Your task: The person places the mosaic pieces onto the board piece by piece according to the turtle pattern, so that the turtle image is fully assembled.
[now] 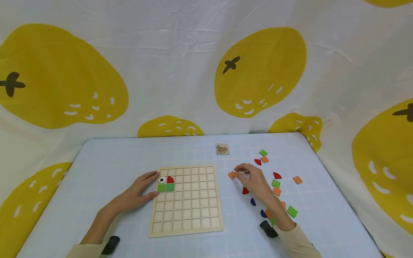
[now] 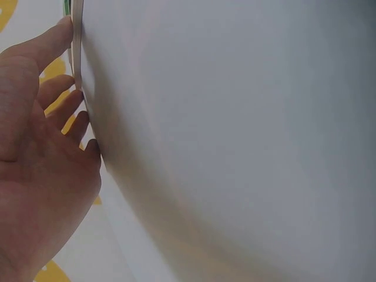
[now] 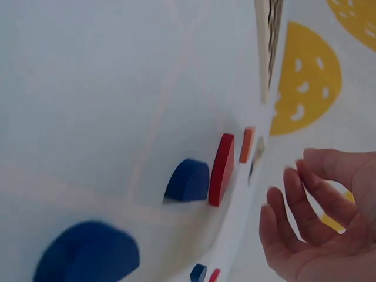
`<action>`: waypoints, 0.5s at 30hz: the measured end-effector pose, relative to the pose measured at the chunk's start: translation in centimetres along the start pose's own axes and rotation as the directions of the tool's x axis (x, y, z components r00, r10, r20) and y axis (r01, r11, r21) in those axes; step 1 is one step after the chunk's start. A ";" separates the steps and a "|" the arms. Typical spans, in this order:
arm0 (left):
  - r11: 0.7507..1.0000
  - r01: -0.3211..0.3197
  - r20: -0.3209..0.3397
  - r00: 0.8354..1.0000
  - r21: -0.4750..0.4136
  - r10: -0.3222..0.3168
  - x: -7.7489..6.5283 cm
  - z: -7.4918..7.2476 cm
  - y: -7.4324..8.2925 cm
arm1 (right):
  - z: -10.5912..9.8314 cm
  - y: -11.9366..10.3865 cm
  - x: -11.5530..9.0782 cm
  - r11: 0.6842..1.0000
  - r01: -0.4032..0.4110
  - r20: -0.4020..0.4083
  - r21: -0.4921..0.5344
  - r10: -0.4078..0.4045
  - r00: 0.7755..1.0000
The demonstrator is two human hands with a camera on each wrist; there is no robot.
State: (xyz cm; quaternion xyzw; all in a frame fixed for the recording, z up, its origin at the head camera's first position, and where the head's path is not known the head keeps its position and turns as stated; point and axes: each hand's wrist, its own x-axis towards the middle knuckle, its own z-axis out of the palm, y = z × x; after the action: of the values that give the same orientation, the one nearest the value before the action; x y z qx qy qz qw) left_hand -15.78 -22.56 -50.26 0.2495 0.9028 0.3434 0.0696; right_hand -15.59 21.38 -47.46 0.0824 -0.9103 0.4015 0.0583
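A wooden grid board (image 1: 189, 200) lies on the table; at its top left sit a round eye tile (image 1: 162, 180), a red quarter-circle tile (image 1: 170, 180) and two green square tiles (image 1: 161, 187). My left hand (image 1: 140, 191) rests at the board's left edge, thumb and fingertips against its side; the thumb shows at the edge in the left wrist view (image 2: 59, 35). To the right of the board, my right hand (image 1: 253, 179) hovers over loose tiles, its thumb and forefinger close together, with no tile visible between them. Nearest its fingertips lies an orange square tile (image 1: 232, 175).
Loose tiles are scattered at right, including a red piece (image 1: 245, 190), blue half-circles (image 1: 253, 202) and a green square (image 1: 292, 211). A small picture card (image 1: 222, 149) lies behind the board. A patterned curtain (image 1: 180, 71) hangs behind the table (image 1: 129, 150).
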 end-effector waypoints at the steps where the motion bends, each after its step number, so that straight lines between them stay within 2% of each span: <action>1: 1.000 -0.001 -0.001 1.000 -0.001 0.001 0.0 0.0 0.0 | -0.2 0.2 -0.1 1.000 -0.013 -0.003 -0.004 0.013 1.000; 7: 1.000 0.002 -0.002 1.000 -0.001 -0.002 -0.1 0.0 -0.1 | -1.9 1.7 -1.1 0.994 -0.100 -0.034 -0.040 0.099 0.995; 15: 1.000 -0.004 -0.004 1.000 -0.002 0.004 0.0 0.0 -0.2 | -4.2 3.9 -2.5 0.984 -0.166 -0.057 -0.064 0.163 0.985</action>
State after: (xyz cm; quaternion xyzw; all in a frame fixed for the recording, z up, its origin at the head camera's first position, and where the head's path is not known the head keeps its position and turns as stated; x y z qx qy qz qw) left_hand -15.86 -22.72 -50.40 0.2505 0.9021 0.3447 0.0676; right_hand -13.74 27.31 -47.89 -0.0055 -0.9254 0.3756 0.0510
